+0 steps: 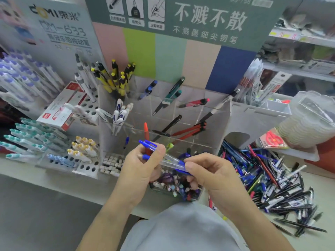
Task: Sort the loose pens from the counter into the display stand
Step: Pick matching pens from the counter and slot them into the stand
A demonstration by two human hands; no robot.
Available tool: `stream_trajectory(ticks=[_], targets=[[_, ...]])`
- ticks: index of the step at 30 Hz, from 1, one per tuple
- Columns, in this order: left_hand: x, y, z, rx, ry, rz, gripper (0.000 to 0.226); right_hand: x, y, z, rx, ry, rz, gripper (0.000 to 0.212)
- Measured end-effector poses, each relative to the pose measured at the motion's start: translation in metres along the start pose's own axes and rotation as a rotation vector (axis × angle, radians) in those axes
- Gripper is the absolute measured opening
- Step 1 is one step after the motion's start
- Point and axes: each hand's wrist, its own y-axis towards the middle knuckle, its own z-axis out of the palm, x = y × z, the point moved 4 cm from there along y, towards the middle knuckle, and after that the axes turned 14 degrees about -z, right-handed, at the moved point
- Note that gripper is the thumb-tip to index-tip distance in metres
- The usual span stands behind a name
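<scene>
Two blue pens (164, 158) gripped together, clicker ends in left hand (143, 165), tips pinched by right hand (204, 171), probably squared up for one slot. Held just before display stand (181, 113); loose pile (272, 180) waiting right.

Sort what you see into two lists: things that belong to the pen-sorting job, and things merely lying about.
Belongs to the job:
- blue clear-barrelled pens, held by left hand and right hand
- pile of loose pens on the counter
- clear display stand

Just lying about:
- red-and-white box
- stack of plastic containers
- red scissors
</scene>
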Motion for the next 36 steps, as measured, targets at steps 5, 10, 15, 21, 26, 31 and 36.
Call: stream_trajectory(ticks=[5, 10, 15, 21, 26, 31, 36], targets=[[-0.004, -0.006, -0.019, 0.197, 0.277, -0.113, 0.028, -0.007, 0.002, -0.008, -0.030, 0.107, 0.110, 0.021], [-0.013, -0.016, -0.027, 0.263, 0.605, -0.076, 0.010, -0.007, 0.002, -0.007, 0.284, -0.003, 0.203, 0.009], [-0.009, -0.023, -0.023, 0.456, 0.721, -0.151, 0.010, -0.004, 0.003, -0.007, 0.744, -0.242, 0.341, 0.015], [0.004, -0.017, -0.044, 0.437, 0.547, -0.293, 0.025, -0.005, 0.014, -0.014, 0.707, -0.200, 0.261, 0.009], [0.014, -0.001, -0.045, 0.226, -0.287, -0.233, 0.052, 0.005, 0.019, -0.020, 0.449, -0.078, 0.159, 0.007], [0.028, -0.009, -0.005, 0.066, -0.105, -0.167, 0.032, 0.003, 0.013, 0.019, 0.459, -0.191, 0.131, 0.006], [0.031, -0.015, -0.003, 0.103, 0.058, -0.215, 0.032, 0.016, 0.022, 0.028, 0.423, -0.662, 0.124, 0.029]])
